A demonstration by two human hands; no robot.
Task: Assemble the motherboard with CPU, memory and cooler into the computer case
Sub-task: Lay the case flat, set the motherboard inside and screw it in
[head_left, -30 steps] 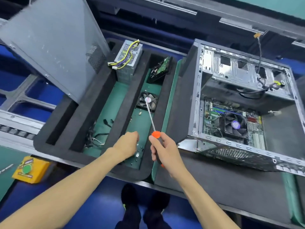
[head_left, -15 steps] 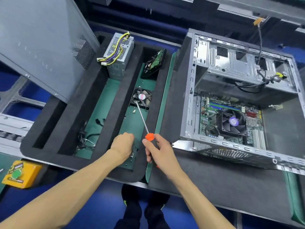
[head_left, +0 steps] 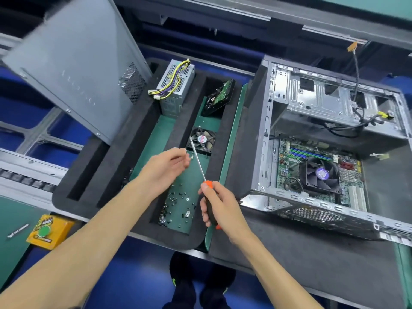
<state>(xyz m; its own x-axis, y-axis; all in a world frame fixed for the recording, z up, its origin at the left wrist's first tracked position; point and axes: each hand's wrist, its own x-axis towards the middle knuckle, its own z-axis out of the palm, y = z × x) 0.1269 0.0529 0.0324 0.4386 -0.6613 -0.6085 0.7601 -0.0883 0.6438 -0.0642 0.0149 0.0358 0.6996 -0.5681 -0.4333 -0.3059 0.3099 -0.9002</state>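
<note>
The grey side panel (head_left: pixel 75 70) leaned at the foam tray's (head_left: pixel 73 192) left side. In the tray, the power supply (head_left: pixel 176 85) and hard drive (head_left: pixel 219 97) sat at the far end, a loose fan (head_left: pixel 202 140) mid-compartment, and scattered screws (head_left: pixel 178 204) near the front edge. The left hand (head_left: pixel 162 168) hovered above the screws, fingers curled; whether it pinched a screw could not be determined. The right hand (head_left: pixel 219 206) grasped the screwdriver (head_left: pixel 198 161). The motherboard (head_left: pixel 316 172) with cooler (head_left: pixel 322 175) sat inside the computer case (head_left: pixel 265 130), at the right.

I see an orange-and-black screwdriver (head_left: pixel 201 175), green tray floors (head_left: pixel 160 139) in black foam (head_left: pixel 111 166), a grey perforated side panel (head_left: pixel 84 70), a green motherboard (head_left: pixel 289 172), a yellow box (head_left: pixel 48 231).
</note>
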